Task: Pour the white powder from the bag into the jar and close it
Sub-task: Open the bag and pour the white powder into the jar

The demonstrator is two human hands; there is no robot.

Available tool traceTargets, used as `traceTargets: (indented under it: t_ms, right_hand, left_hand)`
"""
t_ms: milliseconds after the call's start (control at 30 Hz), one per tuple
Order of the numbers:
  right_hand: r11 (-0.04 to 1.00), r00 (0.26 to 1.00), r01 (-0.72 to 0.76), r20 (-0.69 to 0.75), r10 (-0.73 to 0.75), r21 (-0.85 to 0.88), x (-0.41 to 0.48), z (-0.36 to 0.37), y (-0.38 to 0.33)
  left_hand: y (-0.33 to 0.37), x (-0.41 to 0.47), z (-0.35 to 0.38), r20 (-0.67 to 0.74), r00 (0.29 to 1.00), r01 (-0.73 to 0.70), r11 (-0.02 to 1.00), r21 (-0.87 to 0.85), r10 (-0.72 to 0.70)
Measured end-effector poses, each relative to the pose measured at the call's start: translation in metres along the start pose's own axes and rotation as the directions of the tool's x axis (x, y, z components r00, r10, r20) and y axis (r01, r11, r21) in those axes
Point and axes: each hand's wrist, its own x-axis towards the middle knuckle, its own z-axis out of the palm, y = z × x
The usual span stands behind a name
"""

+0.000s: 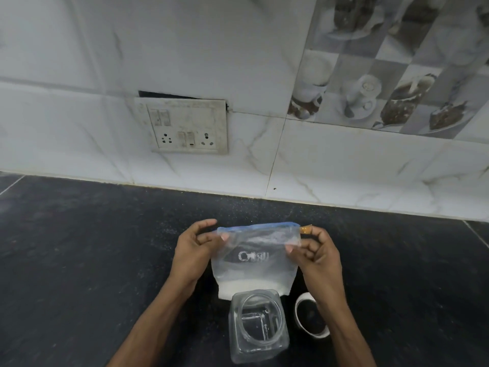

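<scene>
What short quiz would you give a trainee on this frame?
1. True or false: the lid is on the jar.
2. Where is most of the powder? A. in the jar B. at the bottom of the bag C. in the lid
3. Fill in: the left hand and right hand each pinch a ___ corner of the bag.
Key: 1. False: the lid lies on the counter, right of the jar. 2. B. 3. top.
</scene>
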Motion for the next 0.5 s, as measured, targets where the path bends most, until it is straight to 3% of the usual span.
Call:
traceTargets:
  t_ms: [233, 400, 500]
  right_hand:
    - [0.999, 1.0, -0.001, -0.012, 0.002, 0.052, -0.005, -0.017, -0.009]
    - [0.994, 0.998, 0.011, -0.057, -0.005, 0.11, -0.004, -0.022, -0.023]
    - [0.985, 0.976, 0.155, -0.143, -0.164, -0.071, -0.003, -0.019, -0.046]
  left_hand:
    - [0.041, -0.022, 0.007, 0.063, 0.95, -0.311, 0.945, 0.104, 0.306]
    - [0.065, -0.035, 0.011, 0.097, 0.894, -0.448, 0.878, 0.167, 0.437]
    - [0.077, -0.04, 0.011, 0.116, 0.884, -0.467, 0.871, 0.153, 0.454]
